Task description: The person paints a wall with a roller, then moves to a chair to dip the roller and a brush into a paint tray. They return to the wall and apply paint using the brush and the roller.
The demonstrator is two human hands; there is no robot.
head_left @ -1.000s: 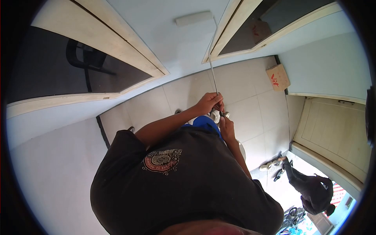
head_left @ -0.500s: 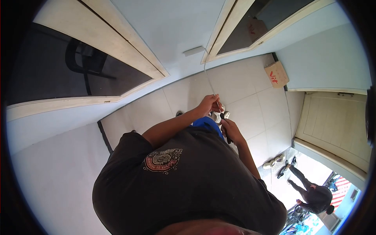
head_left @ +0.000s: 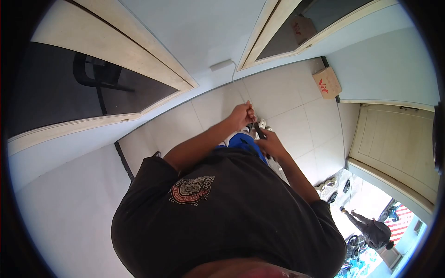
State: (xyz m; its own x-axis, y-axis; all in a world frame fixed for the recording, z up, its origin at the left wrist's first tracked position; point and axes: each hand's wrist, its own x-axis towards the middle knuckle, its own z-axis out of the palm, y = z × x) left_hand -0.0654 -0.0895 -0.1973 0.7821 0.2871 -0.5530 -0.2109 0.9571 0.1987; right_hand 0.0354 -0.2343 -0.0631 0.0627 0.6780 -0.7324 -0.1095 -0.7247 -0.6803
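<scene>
My left hand (head_left: 244, 116) is closed around a thin pale cable (head_left: 233, 73). That cable runs from a white box (head_left: 221, 65) low on the wall down to my fingers. Close beside it, my right hand (head_left: 272, 144) is wrapped round a slim black tool (head_left: 259, 131), whose exact kind I cannot make out. The tool's tip points at the fingers of my left hand. Whether it touches the cable is hidden. Both hands are in front of my body, above the blue cloth (head_left: 243, 142) and my shoes.
A cardboard box (head_left: 327, 83) stands by the wall at the right. Shoes (head_left: 327, 185) lie near the doorway, where another person (head_left: 373, 231) is outside. Dark window panes in cream frames (head_left: 185, 84) line the wall ahead. A cream door (head_left: 394, 143) is at the right.
Both hands have moved slightly forward and to the left, with the tool nearer my left fingers. The view has shifted a little. The person outside has changed position.
</scene>
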